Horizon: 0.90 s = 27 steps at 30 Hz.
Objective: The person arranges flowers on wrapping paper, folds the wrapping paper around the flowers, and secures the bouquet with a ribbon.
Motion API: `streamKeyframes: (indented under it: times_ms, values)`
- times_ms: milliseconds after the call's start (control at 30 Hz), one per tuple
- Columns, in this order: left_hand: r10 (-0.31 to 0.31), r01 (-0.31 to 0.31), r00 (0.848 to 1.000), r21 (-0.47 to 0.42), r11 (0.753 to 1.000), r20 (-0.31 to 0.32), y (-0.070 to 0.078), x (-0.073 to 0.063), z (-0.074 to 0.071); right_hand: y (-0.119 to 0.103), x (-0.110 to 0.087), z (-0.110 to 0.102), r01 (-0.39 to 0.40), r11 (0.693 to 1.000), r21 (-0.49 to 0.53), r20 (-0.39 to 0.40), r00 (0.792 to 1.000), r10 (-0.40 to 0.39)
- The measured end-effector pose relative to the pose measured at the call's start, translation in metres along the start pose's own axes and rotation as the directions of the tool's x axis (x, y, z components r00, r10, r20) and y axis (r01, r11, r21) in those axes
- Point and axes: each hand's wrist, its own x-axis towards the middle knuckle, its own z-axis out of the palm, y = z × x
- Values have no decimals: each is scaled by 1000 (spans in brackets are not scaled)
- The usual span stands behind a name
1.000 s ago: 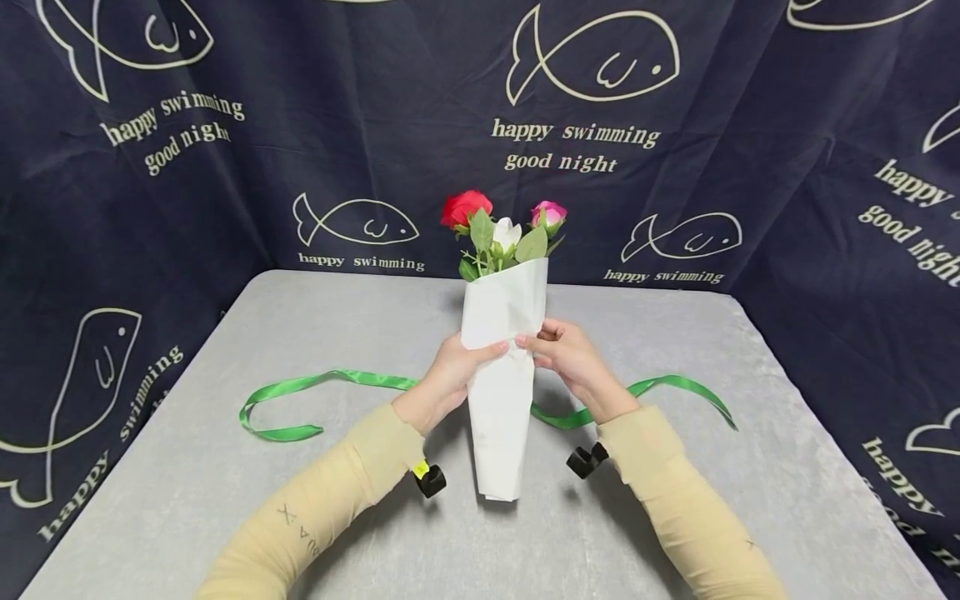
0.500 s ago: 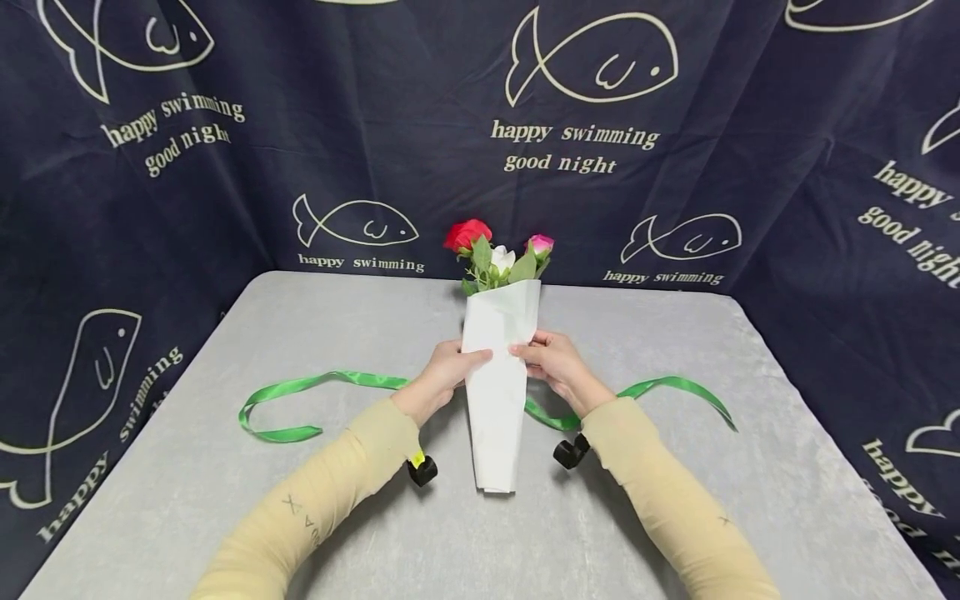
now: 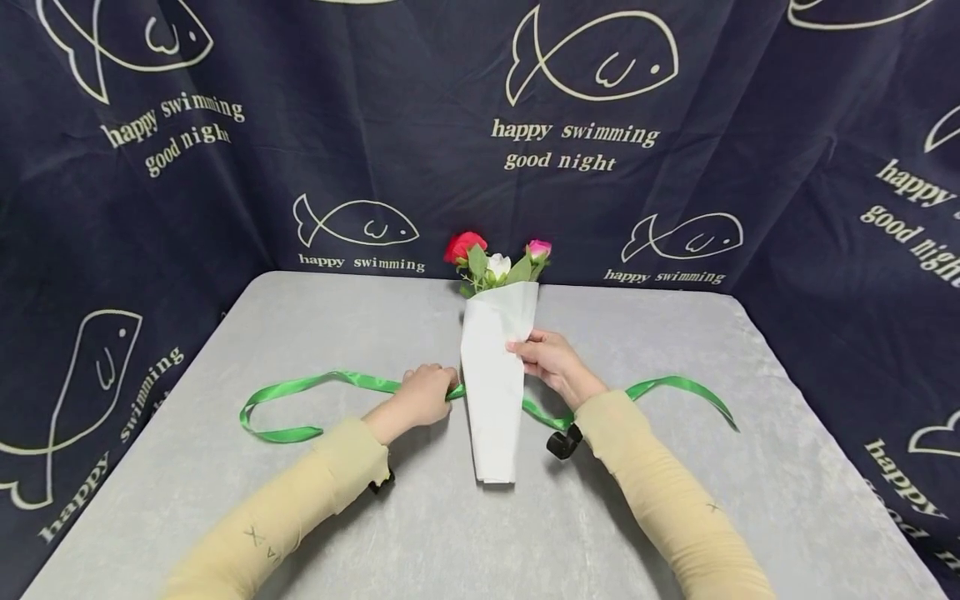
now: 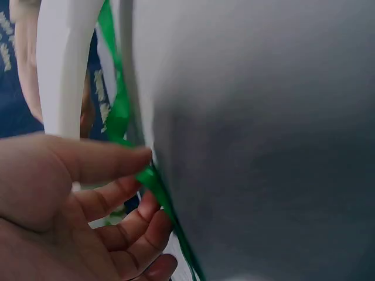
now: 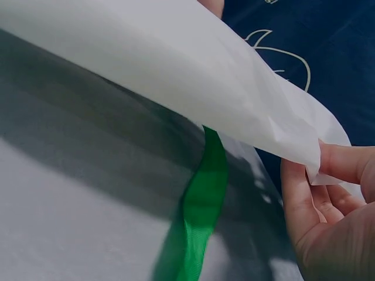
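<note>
A bouquet wrapped in white paper (image 3: 492,392) stands out in the middle of the head view, with a red rose (image 3: 464,247), a white flower (image 3: 498,265) and a pink rose (image 3: 538,249) at its top. My right hand (image 3: 557,364) pinches the paper's right edge between thumb and fingers, as the right wrist view also shows. Left of the bouquet, my left hand (image 3: 429,394) holds a green ribbon (image 3: 363,381) between thumb and fingers, low over the table. The ribbon passes behind the bouquet, which hides its middle. In the left wrist view the ribbon (image 4: 119,117) runs past my fingertips.
The grey cloth-covered table (image 3: 352,517) bears the ribbon's curled left end and its right end (image 3: 693,387). Dark blue curtains (image 3: 450,108) with fish outlines and lettering enclose the table's back and sides. Black wrist mounts (image 3: 564,442) hang under the sleeves.
The bouquet has come down and slightly toward me. My left hand has let go of the paper, moved left and down, and taken hold of the ribbon. My right hand stays on the paper.
</note>
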Motion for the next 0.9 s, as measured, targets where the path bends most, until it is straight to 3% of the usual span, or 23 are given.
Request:
streamKeyframes:
  times_ms: [100, 200, 300, 367, 433, 533, 667, 800, 900]
  values:
    - [20, -20, 1000, 33, 999, -1, -3, -7, 5, 5, 1, 0, -16, 1000, -10, 9, 1000, 16]
    - [-2, 2, 1000, 14, 1000, 2, -3, -10, 4, 11, 1, 0, -31, 999, -24, 0, 1000, 31]
    - [-11, 11, 998, 7, 1000, -60, -2, -10, 1, 16, 2, 1, -37, 998, -46, -16, 999, 36]
    - [32, -30, 992, 13, 999, -123, 2, -10, -1, 19, 3, 2, -34, 997, -67, -25, 999, 33]
    - [117, -109, 983, 58, 992, -144, 8, -10, -1, 21, 4, 2, -35, 995, -99, -34, 999, 32]
    - [237, -230, 971, 134, 964, -41, 21, -14, 3, 23, 5, 3, -49, 987, -150, -51, 998, 42]
    - [264, -287, 954, 176, 942, 143, 34, -18, 13, 24, 4, 4, -60, 976, -210, -72, 996, 45]
    - [244, -280, 950, 184, 942, 196, 38, -19, 20, 25, 5, 4, -63, 959, -277, -100, 994, 37]
    - [236, -277, 949, 197, 941, 207, 40, -19, 21, 24, 4, 3, -71, 925, -373, -137, 990, 20]
